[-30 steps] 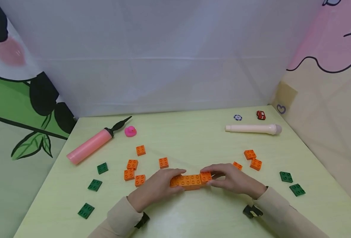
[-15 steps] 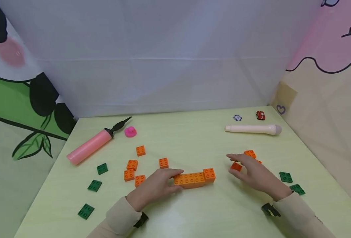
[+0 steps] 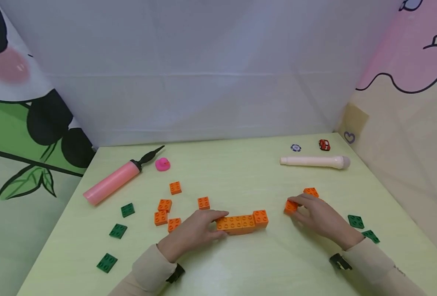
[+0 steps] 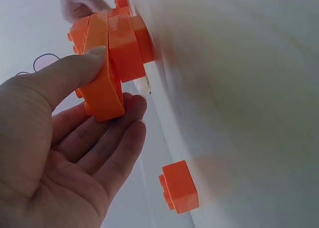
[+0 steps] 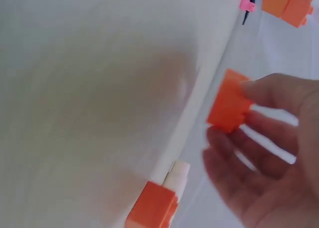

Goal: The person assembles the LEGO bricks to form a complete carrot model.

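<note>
My left hand (image 3: pixel 191 233) pinches the left end of a joined row of orange toy bricks (image 3: pixel 237 224) on the table, thumb at the near side and fingers at the far side. In the left wrist view the thumb presses the upper orange brick (image 4: pixel 103 96) of the row, which sits over lower bricks (image 4: pixel 125 51). The row's right end is a separate-looking small brick (image 3: pixel 261 218). To the right, my right hand (image 3: pixel 316 216) pinches a single orange brick (image 3: pixel 290 207) between thumb and fingers, close over the table; its studs face the palm side in the right wrist view (image 5: pixel 229 102).
Several loose orange bricks (image 3: pixel 164 204) lie left of the row, another (image 3: pixel 311 192) beyond the right hand. Green bricks (image 3: pixel 127 210) lie at both sides. Behind are a pink pump (image 3: pixel 112 182), pink duck (image 3: pixel 162 164), white microphone-like stick (image 3: pixel 311 161), chip (image 3: pixel 296 148) and red toy car (image 3: pixel 324 144).
The right hand has let go of the row's right end, moved right, and taken hold of a loose orange brick. The left hand has stayed at the row's left end.
</note>
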Available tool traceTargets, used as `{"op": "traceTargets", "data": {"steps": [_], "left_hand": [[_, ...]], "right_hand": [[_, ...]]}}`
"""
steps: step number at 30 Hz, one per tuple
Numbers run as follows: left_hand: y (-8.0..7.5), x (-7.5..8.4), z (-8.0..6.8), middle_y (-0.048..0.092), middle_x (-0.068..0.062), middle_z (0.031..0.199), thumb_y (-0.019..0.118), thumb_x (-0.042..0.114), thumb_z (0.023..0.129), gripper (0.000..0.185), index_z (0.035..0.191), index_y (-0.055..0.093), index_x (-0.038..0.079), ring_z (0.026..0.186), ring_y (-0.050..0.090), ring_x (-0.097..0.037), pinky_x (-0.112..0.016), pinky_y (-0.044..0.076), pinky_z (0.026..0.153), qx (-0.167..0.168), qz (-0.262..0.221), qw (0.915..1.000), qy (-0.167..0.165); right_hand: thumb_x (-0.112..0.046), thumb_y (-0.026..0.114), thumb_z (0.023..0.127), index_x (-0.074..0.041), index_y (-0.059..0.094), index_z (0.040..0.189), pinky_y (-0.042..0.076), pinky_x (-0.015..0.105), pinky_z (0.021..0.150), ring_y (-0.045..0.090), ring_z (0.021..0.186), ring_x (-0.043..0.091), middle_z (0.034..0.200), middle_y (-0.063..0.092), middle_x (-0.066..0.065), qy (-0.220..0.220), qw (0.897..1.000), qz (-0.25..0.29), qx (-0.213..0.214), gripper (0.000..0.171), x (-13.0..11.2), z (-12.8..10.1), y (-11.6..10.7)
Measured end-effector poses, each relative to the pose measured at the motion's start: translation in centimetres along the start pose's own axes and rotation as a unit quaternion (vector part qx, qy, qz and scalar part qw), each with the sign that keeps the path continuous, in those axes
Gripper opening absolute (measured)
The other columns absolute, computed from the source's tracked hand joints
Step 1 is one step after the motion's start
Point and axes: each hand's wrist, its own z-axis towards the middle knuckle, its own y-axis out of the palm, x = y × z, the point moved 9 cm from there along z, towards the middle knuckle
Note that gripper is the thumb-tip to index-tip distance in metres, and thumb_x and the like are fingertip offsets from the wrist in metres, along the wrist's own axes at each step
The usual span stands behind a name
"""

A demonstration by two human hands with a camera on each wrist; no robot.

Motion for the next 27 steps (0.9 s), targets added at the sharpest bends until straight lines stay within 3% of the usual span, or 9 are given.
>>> {"op": "traceTargets", "data": {"steps": [7,14,20,27], "left_hand": [[0.0,0.0,0.1,0.064,-0.001,0.134,0.074,0.029,0.091,0.054,0.139,0.059,0.01,0.113,0.061,-0.015,-0.04,0.051,0.1,-0.001,-0.004,1.0,-0.002],[0.0,-0.1,0.1,0.063,-0.001,0.135,0.073,0.03,0.092,0.053,0.139,0.059,0.01,0.118,0.061,-0.017,-0.04,0.05,0.102,-0.004,-0.008,1.0,0.002],[0.0,0.0,0.2,0.063,0.0,0.135,0.073,0.03,0.092,0.053,0.139,0.059,0.01,0.12,0.06,-0.017,-0.04,0.049,0.103,-0.004,-0.008,1.0,0.004],[-0.1,0.0,0.1,0.064,-0.001,0.134,0.073,0.031,0.092,0.053,0.139,0.059,0.01,0.119,0.06,-0.018,-0.04,0.049,0.102,-0.001,-0.003,1.0,-0.002]], "right_hand": [[-0.02,0.072,0.093,-0.02,0.067,0.131,0.056,0.041,0.09,0.06,0.112,0.017,0.124,0.063,-0.005,-0.1,0.988,0.103,0.065,0.038,-5.0,0.7,-1.3],[-0.017,0.071,0.093,-0.017,0.066,0.132,0.057,0.031,0.085,0.059,0.109,0.01,0.124,0.06,-0.006,-0.222,0.965,0.129,0.045,0.039,-10.2,1.3,-0.1],[-0.019,0.07,0.095,-0.016,0.066,0.132,0.055,0.026,0.086,0.057,0.108,0.01,0.125,0.059,-0.005,-0.228,0.967,0.111,0.005,0.037,-10.9,1.6,1.6],[-0.023,0.068,0.096,-0.017,0.066,0.132,0.054,0.027,0.089,0.057,0.11,0.01,0.125,0.059,-0.006,-0.225,0.968,0.106,-0.014,0.036,-10.9,1.8,2.5]]}}
